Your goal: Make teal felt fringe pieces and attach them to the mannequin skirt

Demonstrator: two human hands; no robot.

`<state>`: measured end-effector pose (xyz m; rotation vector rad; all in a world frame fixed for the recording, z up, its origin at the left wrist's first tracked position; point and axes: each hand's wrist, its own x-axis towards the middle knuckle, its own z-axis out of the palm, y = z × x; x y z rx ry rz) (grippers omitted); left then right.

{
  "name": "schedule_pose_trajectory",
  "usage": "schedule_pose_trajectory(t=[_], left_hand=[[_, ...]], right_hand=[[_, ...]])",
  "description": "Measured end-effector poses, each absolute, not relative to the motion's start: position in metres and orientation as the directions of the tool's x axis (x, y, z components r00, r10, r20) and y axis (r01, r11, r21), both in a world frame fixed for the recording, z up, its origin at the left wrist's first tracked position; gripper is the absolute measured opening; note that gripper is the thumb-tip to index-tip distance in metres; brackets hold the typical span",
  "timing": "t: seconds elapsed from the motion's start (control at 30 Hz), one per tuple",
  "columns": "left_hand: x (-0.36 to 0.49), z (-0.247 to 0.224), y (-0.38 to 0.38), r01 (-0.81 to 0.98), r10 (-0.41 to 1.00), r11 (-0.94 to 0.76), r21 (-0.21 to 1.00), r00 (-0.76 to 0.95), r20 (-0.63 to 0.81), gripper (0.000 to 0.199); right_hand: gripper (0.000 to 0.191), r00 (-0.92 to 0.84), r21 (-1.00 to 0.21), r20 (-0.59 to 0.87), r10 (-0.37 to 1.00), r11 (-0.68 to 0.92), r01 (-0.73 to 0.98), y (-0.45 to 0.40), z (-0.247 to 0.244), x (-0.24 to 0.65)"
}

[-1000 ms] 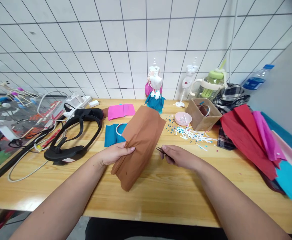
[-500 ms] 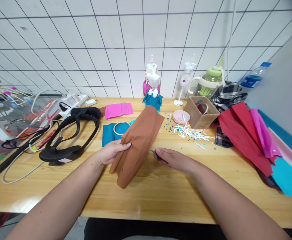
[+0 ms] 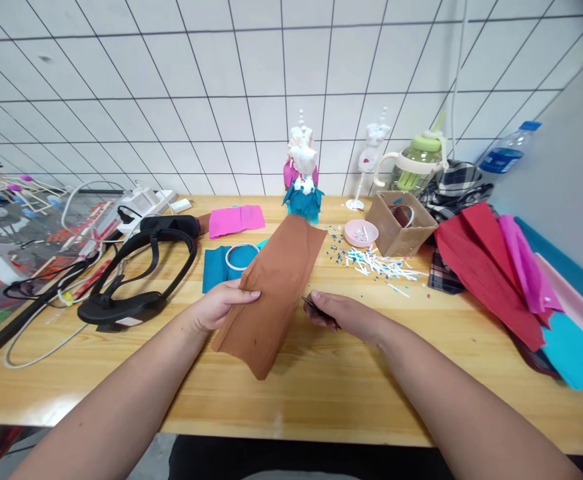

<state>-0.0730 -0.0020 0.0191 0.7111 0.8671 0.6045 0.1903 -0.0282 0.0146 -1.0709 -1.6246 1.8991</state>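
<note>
My left hand (image 3: 227,301) pinches the left edge of a folded brown crepe paper sheet (image 3: 276,293), thumb on top. The sheet is held above the table and slants away from me. Just right of its edge, my right hand (image 3: 327,311) is closed around a slim, dark, pointed metal tool (image 3: 310,302). The tool's tip points left at the paper's right edge; whether they touch I cannot tell. Behind the sheet lie folded teal paper (image 3: 215,268) and a roll of tape (image 3: 230,256), partly covered. Beyond the paper stands a small white dress form in a teal skirt (image 3: 303,200).
A black headset (image 3: 121,310) and cables lie at left, pink paper (image 3: 236,221) behind. To the right are a pink dish (image 3: 361,233), white paper scraps (image 3: 384,265), a cardboard box (image 3: 401,227), a green-lidded jug (image 3: 416,167) and red paper (image 3: 491,273). A tiled wall closes the back.
The brown paper's near end has spread flatter and swung slightly right. My right hand has turned a little, showing more of the dark tool. My left hand keeps its grip.
</note>
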Motion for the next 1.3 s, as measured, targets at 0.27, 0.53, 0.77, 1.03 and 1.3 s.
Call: schedule_pose_trajectory(t=[0.27, 0.53, 0.77, 1.03, 1.3], left_hand=[[-0.079, 0.012, -0.003, -0.178, 0.681, 0.613, 0.770, 0.613, -0.400, 0.044], [-0.080, 0.016, -0.005, -0.161, 0.654, 0.595, 0.788, 0.666, -0.358, 0.052], [-0.078, 0.016, -0.008, -0.137, 0.674, 0.532, 0.835, 0.665, -0.320, 0.047], [-0.079, 0.014, -0.007, -0.145, 0.672, 0.527, 0.837, 0.674, -0.307, 0.059], [-0.083, 0.014, -0.008, -0.131, 0.668, 0.543, 0.829, 0.665, -0.333, 0.061]], right_hand=[[0.063, -0.604, -0.873, -0.486, 0.631, -0.321, 0.368, -0.029, 0.019, 0.201], [0.031, -0.707, -0.936, -0.296, 0.642, -0.050, 0.347, -0.028, 0.022, 0.197], [0.019, -0.638, -0.867, -0.453, 0.622, -0.140, 0.479, -0.032, 0.027, 0.194], [0.024, -0.690, -0.913, -0.377, 0.618, -0.121, 0.391, -0.031, 0.023, 0.194], [0.025, -0.643, -0.880, -0.393, 0.658, -0.067, 0.471, -0.033, 0.021, 0.190]])
